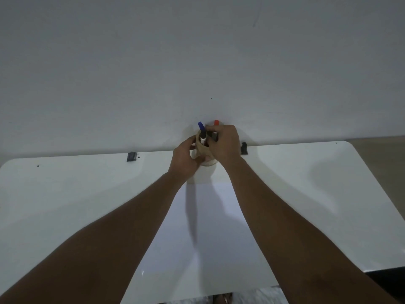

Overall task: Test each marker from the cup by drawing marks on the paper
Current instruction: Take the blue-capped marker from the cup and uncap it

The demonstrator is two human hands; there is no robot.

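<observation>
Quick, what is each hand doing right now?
Left hand: closed around the cup, holding it.
Right hand: fingers closed at the markers in the cup; which marker it grips cannot be told.

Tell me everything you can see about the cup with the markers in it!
The cup is small, round and tan, maybe paper or card. It stands upright on the white table, near the wall, just past the far edge of the paper. The left hand wraps around its side. The right hand reaches into its top. A marker with a blue cap and one with a red cap stick up out of it. Hands hide much of it.
</observation>
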